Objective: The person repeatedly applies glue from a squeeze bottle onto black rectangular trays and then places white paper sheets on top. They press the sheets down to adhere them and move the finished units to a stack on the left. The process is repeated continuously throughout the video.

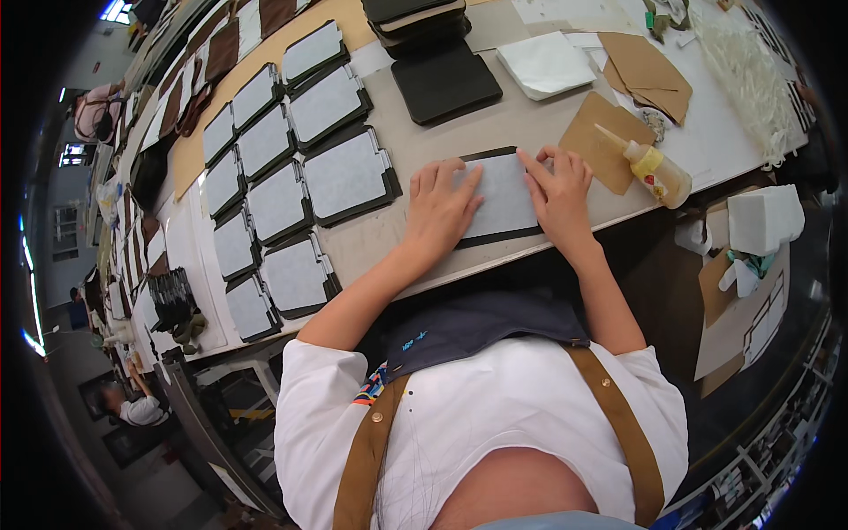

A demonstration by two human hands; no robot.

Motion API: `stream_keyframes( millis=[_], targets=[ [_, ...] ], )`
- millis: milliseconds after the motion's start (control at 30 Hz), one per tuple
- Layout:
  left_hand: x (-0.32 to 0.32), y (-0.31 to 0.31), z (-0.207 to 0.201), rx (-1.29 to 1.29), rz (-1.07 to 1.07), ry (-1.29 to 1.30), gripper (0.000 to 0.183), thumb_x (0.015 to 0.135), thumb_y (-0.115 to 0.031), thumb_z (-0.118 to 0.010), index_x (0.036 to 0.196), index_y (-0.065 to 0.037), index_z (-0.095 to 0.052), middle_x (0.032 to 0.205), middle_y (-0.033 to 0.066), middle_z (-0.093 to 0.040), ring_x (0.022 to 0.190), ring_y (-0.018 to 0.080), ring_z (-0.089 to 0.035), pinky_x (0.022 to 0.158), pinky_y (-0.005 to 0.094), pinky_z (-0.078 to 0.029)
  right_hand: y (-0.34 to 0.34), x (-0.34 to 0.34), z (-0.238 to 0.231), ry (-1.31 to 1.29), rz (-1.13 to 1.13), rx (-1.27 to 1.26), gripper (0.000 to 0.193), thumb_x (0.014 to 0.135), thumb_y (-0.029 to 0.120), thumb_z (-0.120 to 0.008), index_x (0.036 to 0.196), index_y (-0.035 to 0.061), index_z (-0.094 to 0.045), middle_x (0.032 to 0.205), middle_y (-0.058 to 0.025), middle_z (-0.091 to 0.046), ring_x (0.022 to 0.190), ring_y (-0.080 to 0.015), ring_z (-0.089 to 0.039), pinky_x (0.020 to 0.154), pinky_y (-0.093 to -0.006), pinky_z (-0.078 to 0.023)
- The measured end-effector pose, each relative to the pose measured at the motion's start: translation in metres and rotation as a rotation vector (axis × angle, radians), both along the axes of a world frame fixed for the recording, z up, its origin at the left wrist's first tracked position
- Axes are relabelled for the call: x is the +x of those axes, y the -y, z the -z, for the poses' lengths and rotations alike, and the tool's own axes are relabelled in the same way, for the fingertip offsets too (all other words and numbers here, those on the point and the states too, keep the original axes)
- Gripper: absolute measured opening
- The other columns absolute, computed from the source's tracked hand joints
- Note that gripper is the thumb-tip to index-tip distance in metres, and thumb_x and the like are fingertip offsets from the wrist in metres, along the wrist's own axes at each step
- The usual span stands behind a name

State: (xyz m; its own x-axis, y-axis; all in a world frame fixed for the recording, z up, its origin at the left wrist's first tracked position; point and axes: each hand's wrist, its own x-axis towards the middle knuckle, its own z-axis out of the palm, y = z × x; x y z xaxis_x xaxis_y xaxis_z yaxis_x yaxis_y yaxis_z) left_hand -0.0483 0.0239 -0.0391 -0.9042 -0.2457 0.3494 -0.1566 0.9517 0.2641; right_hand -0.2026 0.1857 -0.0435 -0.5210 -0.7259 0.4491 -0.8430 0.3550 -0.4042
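Observation:
A black panel [506,237] lies on the table in front of me, with a white sheet [502,199] on top that leaves dark strips showing along its far and near edges. My left hand [442,208] rests on the left part of the sheet, fingers spread. At the right edge my right hand [561,194] touches the sheet with index finger and thumb apart, its other fingers bent. Neither hand grips anything. What lies beneath the palms is hidden.
Rows of similar white-topped black panels [349,177] cover the table's left. Beyond my hands lie a plain black panel [444,82], a dark stack [415,26] and white sheets [546,64]. A yellowish squeeze bottle [658,174] lies on brown card [594,132] near the right edge.

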Motion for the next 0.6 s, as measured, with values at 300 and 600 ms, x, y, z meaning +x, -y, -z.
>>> stream_keyframes(
  millis=[300, 600],
  targets=[
    [-0.046, -0.039, 0.012, 0.018, 0.167, 0.186, 0.097, 0.094, -0.065, -0.052, 0.154, 0.008, -0.029, 0.164, 0.0239, -0.025, 0.155, 0.0371, -0.017, 0.125, 0.0512, -0.013, -0.023, -0.01, -0.009, 0.066, 0.119, -0.086, 0.037, 0.093, 0.014, -0.065, 0.13, 0.008, -0.065, 0.119, -0.0089, -0.057, 0.114, -0.0269, -0.051, 0.104, -0.044, -0.032],
    [-0.043, -0.063, 0.005, -0.089, 0.171, 0.227, 0.105, 0.09, -0.075, -0.046, 0.156, 0.005, -0.029, 0.164, 0.0253, -0.022, 0.156, 0.0359, -0.012, 0.125, 0.0519, -0.01, -0.054, 0.001, -0.007, 0.134, 0.162, -0.141, 0.033, 0.095, 0.014, -0.064, 0.128, 0.009, -0.066, 0.117, -0.0086, -0.059, 0.116, -0.0262, -0.052, 0.107, -0.0423, -0.032]
  ],
)
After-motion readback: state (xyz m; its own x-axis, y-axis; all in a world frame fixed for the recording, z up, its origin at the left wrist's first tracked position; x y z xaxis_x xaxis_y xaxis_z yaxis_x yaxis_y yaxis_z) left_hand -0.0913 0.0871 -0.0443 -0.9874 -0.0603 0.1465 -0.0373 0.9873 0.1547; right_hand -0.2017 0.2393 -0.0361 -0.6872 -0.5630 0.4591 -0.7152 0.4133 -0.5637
